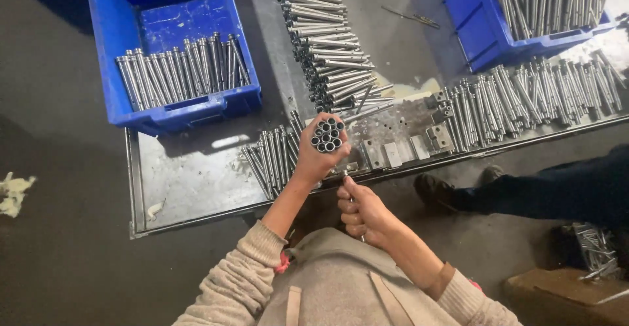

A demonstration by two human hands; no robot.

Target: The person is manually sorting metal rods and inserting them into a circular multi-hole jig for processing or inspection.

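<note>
My left hand [320, 159] grips a bundle of metal tubes [327, 134], held upright so their open ends face the camera, above the front edge of the metal table [190, 175]. Just below it, my right hand [362, 213] is closed around a thin metal rod [352, 199] that sticks out near my thumb. A short row of tubes [272, 155] lies on the table just left of my left hand.
A blue bin [121, 31] at the back left holds a row of tubes [183, 69]. A long stack of tubes [324, 44] runs up the middle. Another blue bin [475, 28] and tube row [531, 96] sit right. Another person's shoes [436, 191] and leg are at the right.
</note>
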